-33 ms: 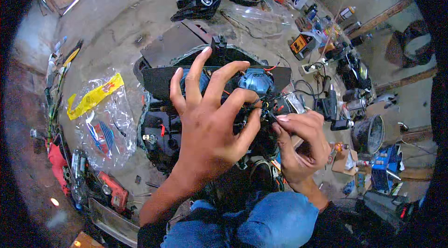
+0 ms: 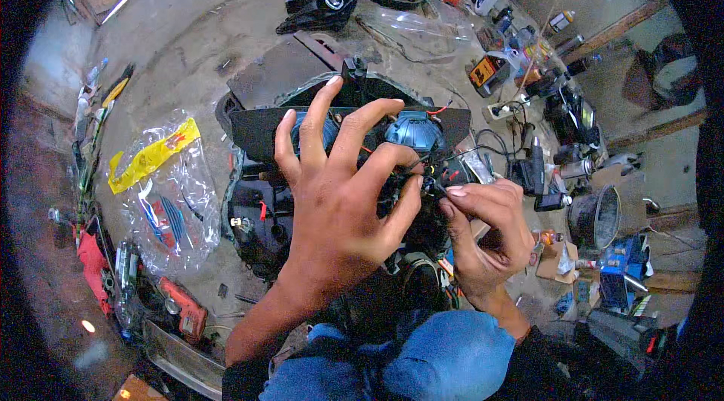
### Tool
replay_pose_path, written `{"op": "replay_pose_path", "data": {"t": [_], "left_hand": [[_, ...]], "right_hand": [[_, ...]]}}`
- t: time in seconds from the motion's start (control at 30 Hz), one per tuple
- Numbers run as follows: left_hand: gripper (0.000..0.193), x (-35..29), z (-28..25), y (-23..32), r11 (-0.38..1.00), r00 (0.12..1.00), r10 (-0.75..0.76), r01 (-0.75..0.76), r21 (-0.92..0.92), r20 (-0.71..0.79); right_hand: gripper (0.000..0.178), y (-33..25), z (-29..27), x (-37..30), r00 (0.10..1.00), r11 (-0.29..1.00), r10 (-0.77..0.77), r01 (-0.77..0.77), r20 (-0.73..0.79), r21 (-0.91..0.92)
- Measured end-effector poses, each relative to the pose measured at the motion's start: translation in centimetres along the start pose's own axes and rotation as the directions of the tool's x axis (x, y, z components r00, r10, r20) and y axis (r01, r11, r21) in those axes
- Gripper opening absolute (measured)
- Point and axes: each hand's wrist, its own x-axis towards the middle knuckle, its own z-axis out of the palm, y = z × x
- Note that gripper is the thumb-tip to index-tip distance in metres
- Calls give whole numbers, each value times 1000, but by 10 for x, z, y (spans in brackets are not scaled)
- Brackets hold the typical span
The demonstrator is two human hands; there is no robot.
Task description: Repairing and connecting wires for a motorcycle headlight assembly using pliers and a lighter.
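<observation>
A black vehicle light housing (image 2: 256,209) lies in front of me, with a flat black panel (image 2: 253,133) across it. Two blue-grey domes sit at that panel, the right dome (image 2: 413,132) showing more plainly. Over the left dome my left hand (image 2: 332,201) reaches with its three other fingers spread, while thumb and index finger pinch thin wires (image 2: 428,172) right of the middle. My right hand (image 2: 490,231) is closed beside it, fingertips pressed on a thin black wire (image 2: 440,188). The fingers partly hide the pinched ends.
At left lies a clear plastic bag (image 2: 177,228) with a yellow strip; a red power tool (image 2: 185,307) lies nearer. Another black light assembly (image 2: 324,1) sits at the back. Bottles, a black glue gun (image 2: 534,167) and a metal pot (image 2: 596,216) crowd the right side.
</observation>
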Motion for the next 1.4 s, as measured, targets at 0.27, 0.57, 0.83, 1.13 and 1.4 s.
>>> {"op": "replay_pose_path", "data": {"t": [0.27,0.57,0.83,1.13,1.4], "left_hand": [[20,1,2,0,1000,1000,12,-12,-19,-9],[22,1,1,0,1000,1000,3,-3,-14,6],[22,1,2,0,1000,1000,5,-5,-21,-4],[21,0,1,-1,1000,1000,-1,1,-19,4],[19,1,2,0,1000,1000,-11,11,-20,6]], "right_hand": [[27,1,-2,0,1000,1000,-12,12,16,-4],[28,2,1,-1,1000,1000,-21,21,8,-11],[28,1,2,2,1000,999,-1,2,10,-38],[26,1,4,4,999,998,35,-35,2,-60],[20,-1,3,8,998,993,61,-60,10,-104]]}}
